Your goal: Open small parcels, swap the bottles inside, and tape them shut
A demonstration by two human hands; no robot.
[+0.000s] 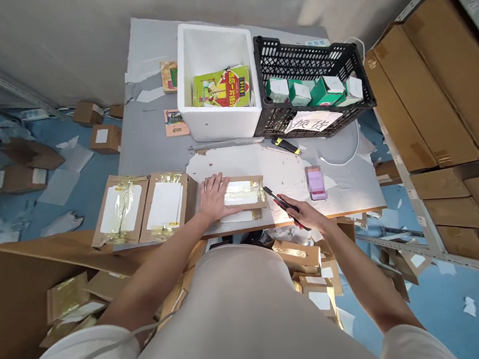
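Note:
My left hand (214, 198) lies flat with its fingers spread on the left part of a small taped cardboard box (244, 192) with a white label. In my right hand (305, 212) is a box cutter (283, 202), gripped by its dark handle, its tip close to the right end of that box. Whether the tip touches the tape I cannot tell. Just left of my left hand stand two larger taped cardboard boxes (167, 204) with white labels, side by side on the table.
Behind are a white foam box (220, 124) holding colourful packets and a black crate (316, 60) with several green-and-white cartons. A yellow-and-black cutter (286, 145) and a purple phone-like object (316, 183) lie on the table (132, 139). Carton-filled shelves (439, 204) stand at right.

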